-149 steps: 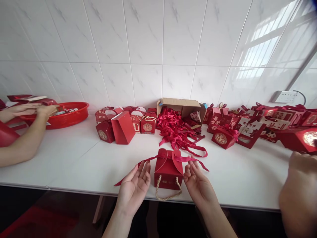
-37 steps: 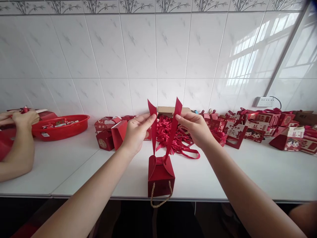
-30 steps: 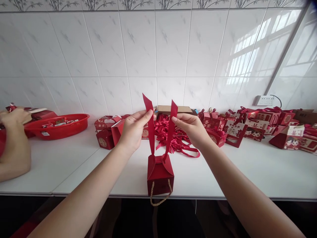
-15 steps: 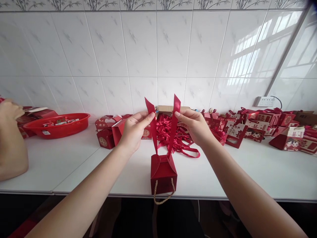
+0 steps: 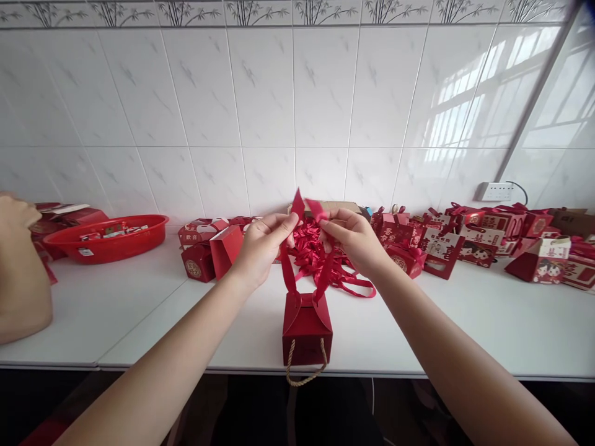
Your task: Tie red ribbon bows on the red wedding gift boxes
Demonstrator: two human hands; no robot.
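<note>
A small dark red gift box (image 5: 307, 331) with a twisted rope handle (image 5: 307, 379) stands at the table's front edge. A red ribbon (image 5: 289, 272) comes up out of its top in two tails. My left hand (image 5: 267, 241) pinches the left tail between thumb and fingers. In my right hand (image 5: 348, 235) the other tail is pinched, its tip bent over to the left. Both hands are above the box, close together, with the two ribbon tips nearly meeting. Behind them lies a heap of loose red ribbons (image 5: 320, 263), partly hidden by my hands.
A red plastic basin (image 5: 139, 241) with small packets stands at the left, near another person's arm (image 5: 23, 279). Several red boxes (image 5: 198, 260) sit left of the ribbons. Many decorated boxes (image 5: 439, 251) line the right, below a wall socket (image 5: 495, 191).
My hands have come closer together, bringing the ribbon tails inward. The right tail's tip, upright before, now leans left. The box stays in place.
</note>
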